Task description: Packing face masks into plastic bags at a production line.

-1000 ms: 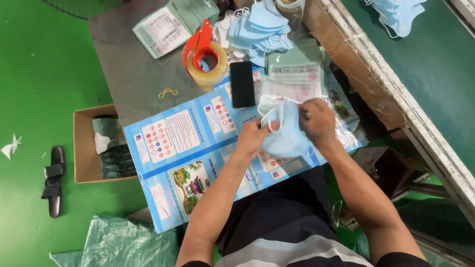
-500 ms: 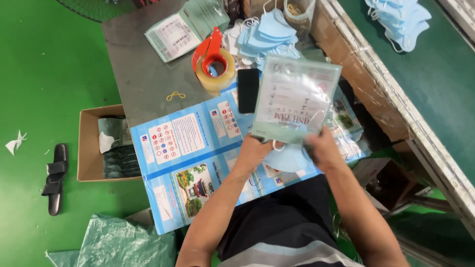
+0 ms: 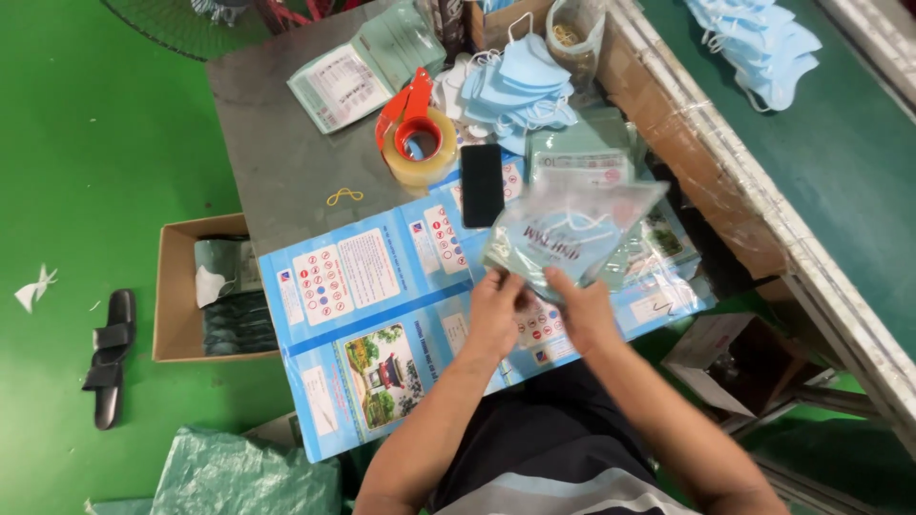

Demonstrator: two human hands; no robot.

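Both my hands hold a clear printed plastic pouch (image 3: 572, 234) with a light blue face mask inside it, lifted above the table. My left hand (image 3: 496, 310) grips its lower left corner and my right hand (image 3: 582, 310) pinches its bottom edge. Under the pouch lies a blue illustrated poster sheet (image 3: 363, 305) that covers the grey table (image 3: 277, 162). A stack of similar pouches (image 3: 582, 157) lies just beyond, and a heap of loose blue masks (image 3: 520, 86) sits at the table's far side.
A black phone (image 3: 482, 184) and a tape dispenser (image 3: 415, 143) with clear tape lie near the masks. A rubber band (image 3: 344, 195) rests on the table. A cardboard box (image 3: 205, 286) stands on the green floor at left, beside a black sandal (image 3: 110, 358). More masks (image 3: 759, 43) are piled at right.
The mask lay in my hands on the table before; it now sits inside the pouch, which has tilted down from upright and is held lower and flatter.
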